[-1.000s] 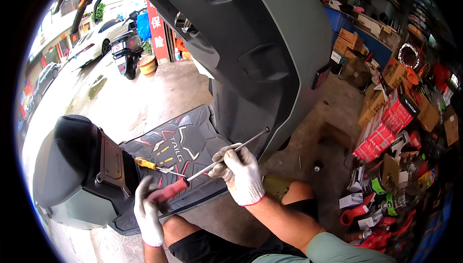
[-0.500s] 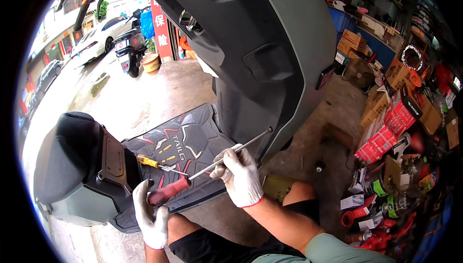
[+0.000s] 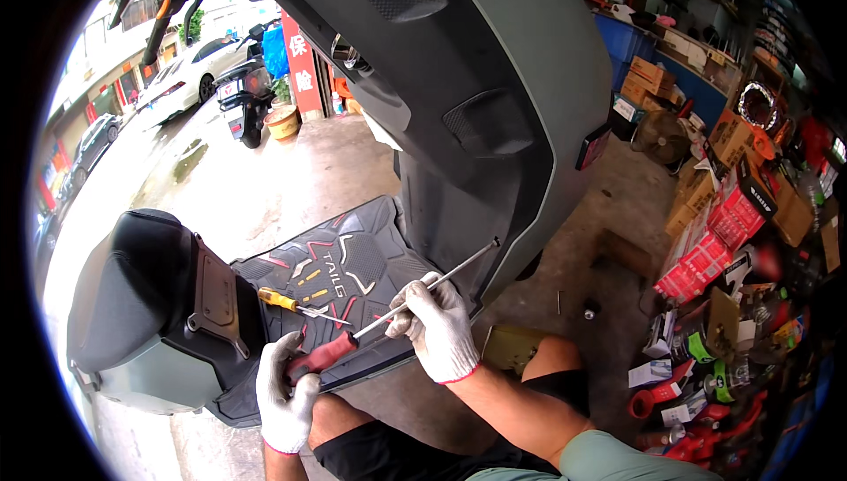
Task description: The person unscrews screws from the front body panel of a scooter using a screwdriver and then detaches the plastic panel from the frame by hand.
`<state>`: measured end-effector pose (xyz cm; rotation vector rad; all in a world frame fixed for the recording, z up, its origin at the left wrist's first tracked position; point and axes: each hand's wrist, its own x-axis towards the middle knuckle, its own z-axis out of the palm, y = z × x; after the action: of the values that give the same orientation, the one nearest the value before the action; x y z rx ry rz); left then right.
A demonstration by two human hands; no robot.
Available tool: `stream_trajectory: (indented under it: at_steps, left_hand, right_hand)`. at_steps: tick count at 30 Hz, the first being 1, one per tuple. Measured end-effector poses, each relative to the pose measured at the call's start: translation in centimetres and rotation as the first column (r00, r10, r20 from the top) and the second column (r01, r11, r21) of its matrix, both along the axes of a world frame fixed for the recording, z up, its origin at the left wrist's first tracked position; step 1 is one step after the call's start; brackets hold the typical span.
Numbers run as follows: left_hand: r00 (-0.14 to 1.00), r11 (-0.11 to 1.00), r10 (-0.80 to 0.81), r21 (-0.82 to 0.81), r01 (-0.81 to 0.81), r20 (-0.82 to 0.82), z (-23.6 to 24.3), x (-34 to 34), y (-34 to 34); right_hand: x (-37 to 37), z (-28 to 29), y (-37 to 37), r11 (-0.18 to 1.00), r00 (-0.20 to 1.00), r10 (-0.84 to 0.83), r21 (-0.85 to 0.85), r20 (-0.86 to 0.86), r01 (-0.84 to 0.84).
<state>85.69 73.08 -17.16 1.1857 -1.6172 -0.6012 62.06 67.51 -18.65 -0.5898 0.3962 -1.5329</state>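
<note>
My left hand (image 3: pixel 287 397), in a white work glove, grips the red handle of a long screwdriver (image 3: pixel 328 354). My right hand (image 3: pixel 438 326), gloved the same way, is closed around the metal shaft with thumb and fingers. The shaft slants up to the right, its tip meeting the low edge of the dark inner front panel (image 3: pixel 454 207) of a grey-green scooter. Under the screwdriver lies the scooter's patterned black foot mat (image 3: pixel 371 256). On the mat rests a second screwdriver with a yellow handle (image 3: pixel 279 298), close to my left hand, beside another slim metal tool.
The scooter seat (image 3: pixel 132 287) stands to the left. A shallow tray (image 3: pixel 512 349) with small parts sits by my knee. Red and white boxes (image 3: pixel 706 251) and cluttered parts crowd the right. Outside at far left are a parked scooter (image 3: pixel 247 101) and a white car (image 3: pixel 190 75).
The whole view has shifted slightly. Both hands keep their grip on the red-handled screwdriver, and its tip stays at the same spot on the panel.
</note>
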Motion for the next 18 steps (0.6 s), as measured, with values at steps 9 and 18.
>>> stream_trajectory:
  at_steps: [9, 18]
  left_hand:
    - [0.971, 0.998, 0.064, 0.001, -0.066, 0.232, 6.9, -5.0, -2.1]
    - [0.822, 0.941, -0.202, -0.128, 0.314, 0.532, 8.5, -20.3, -8.8]
  right_hand:
    - [0.5, 0.8, 0.7, 0.997, 0.995, -0.020, 0.069, -0.099, 0.027]
    - [0.5, -8.5, -3.7, 0.980, 0.946, 0.117, -0.188, 0.302, -0.061]
